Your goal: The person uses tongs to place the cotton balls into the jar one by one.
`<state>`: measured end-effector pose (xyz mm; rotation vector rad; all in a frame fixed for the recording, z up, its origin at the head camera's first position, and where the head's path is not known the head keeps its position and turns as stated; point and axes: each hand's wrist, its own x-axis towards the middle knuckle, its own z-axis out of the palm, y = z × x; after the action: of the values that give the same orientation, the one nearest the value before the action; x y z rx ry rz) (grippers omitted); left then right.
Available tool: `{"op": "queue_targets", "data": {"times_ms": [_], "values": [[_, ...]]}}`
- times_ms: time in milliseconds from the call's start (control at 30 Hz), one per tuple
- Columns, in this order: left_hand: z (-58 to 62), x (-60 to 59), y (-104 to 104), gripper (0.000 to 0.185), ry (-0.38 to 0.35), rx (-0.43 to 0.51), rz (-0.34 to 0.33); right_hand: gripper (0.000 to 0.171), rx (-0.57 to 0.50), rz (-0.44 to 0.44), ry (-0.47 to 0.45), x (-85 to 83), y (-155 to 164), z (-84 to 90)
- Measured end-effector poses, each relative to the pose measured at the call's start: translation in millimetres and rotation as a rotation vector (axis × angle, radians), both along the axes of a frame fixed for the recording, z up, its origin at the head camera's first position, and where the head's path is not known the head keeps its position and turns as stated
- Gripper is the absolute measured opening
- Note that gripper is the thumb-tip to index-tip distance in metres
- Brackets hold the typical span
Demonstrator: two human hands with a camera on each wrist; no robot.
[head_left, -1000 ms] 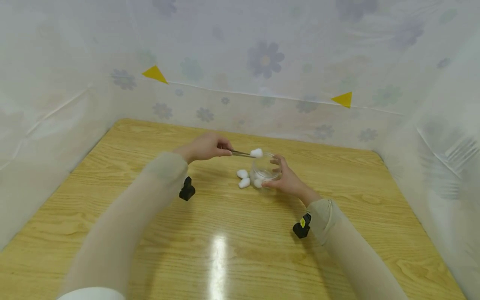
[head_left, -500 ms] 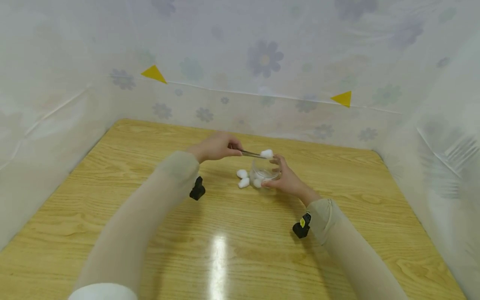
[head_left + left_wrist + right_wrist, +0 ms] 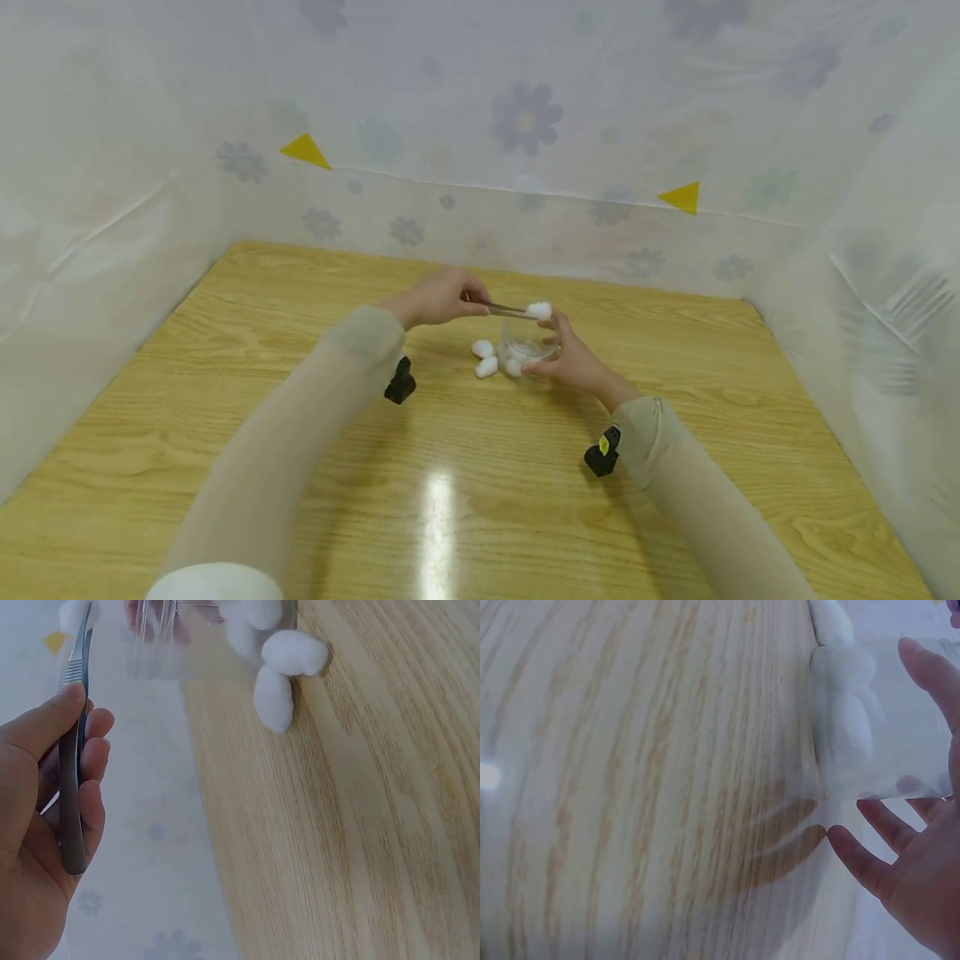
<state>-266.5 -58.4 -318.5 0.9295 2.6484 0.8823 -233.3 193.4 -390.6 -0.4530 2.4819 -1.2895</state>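
Observation:
My left hand point(image 3: 437, 297) pinches metal tweezers point(image 3: 507, 311) point(image 3: 73, 757), and their tips hold a white cotton ball point(image 3: 538, 311) just over the rim of a small clear jar point(image 3: 527, 346). My right hand point(image 3: 572, 359) wraps its fingers point(image 3: 930, 671) round that jar point(image 3: 889, 720) on the wooden table point(image 3: 450, 467). White cotton shows inside the jar through its wall. Two more cotton balls point(image 3: 484, 357) point(image 3: 283, 675) lie on the table just left of the jar.
A translucent flowered sheet point(image 3: 525, 125) with two yellow triangles walls in the table at the back and both sides. A black wrist camera point(image 3: 400, 382) hangs under my left forearm, another point(image 3: 603, 454) under my right.
My left hand has carried the tweezers and their cotton ball rightward, from the jar's left rim to above its opening. The right hand and jar have stayed put.

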Motion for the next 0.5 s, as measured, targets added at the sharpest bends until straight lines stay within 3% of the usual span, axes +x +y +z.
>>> {"op": "queue_targets", "data": {"times_ms": [500], "values": [[-7.2,-0.8,-10,0.021,-0.013,0.055,0.039,0.099,0.028,0.010,0.021,-0.9,0,-0.4]]}}
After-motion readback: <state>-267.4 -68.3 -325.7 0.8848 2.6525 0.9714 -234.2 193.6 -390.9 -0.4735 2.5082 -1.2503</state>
